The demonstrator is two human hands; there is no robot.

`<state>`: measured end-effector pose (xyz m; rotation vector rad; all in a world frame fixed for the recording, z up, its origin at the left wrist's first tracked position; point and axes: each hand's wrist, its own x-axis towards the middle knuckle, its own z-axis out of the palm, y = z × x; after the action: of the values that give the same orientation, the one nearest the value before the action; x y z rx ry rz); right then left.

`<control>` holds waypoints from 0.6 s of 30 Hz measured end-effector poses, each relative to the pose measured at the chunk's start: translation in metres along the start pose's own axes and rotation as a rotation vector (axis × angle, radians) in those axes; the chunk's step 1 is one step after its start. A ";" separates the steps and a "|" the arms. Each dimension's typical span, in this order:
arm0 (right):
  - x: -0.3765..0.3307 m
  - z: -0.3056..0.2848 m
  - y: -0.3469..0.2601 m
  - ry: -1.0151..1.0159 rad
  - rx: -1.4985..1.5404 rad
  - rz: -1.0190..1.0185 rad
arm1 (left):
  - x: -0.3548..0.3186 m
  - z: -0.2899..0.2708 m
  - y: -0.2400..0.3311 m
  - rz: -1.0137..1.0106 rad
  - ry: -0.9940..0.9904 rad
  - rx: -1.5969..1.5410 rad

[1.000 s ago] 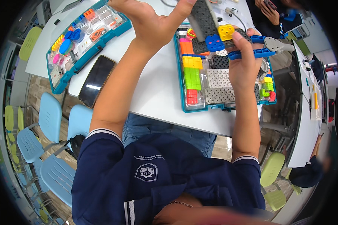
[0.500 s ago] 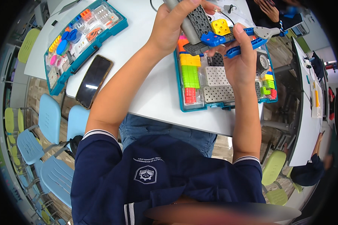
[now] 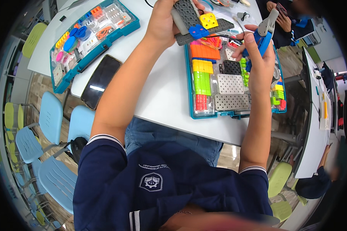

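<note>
My left hand [image 3: 161, 26] is closed around a grey perforated building-block assembly [image 3: 187, 14], held up above the table. A yellow connector block [image 3: 209, 21] and a blue connector block [image 3: 198, 31] sit where its upright part meets a flat dark grey plate. My right hand [image 3: 261, 63] is closed on a pliers-like tool [image 3: 266, 27] with blue handles and a grey head, which points up and away. The tool is apart from the assembly. A thin dark cable runs between the two hands; where it ends I cannot make out.
Below my hands lies a teal-edged parts case [image 3: 189, 82] with sorted coloured blocks and grey plates. Another teal case [image 3: 100, 52] of small parts stands to the left, beside a dark phone [image 3: 100, 81] on the white table [image 3: 158, 96]. A co-worker's hands [image 3: 283, 19] hold a phone at upper right.
My right hand has turned the tool upright and moved it right, away from the assembly. My left hand has shifted the assembly slightly up and left, exposing more of the parts case.
</note>
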<state>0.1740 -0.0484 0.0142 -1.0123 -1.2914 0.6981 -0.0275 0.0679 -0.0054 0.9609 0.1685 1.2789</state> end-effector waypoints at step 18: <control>-0.004 -0.010 -0.004 -0.215 -0.939 -0.410 | 0.001 -0.021 0.049 0.141 -0.145 0.529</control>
<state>0.1826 -0.0558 0.0162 -1.3548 -2.0109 -0.1726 -0.0758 0.0782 0.0151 1.5360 0.3410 1.3132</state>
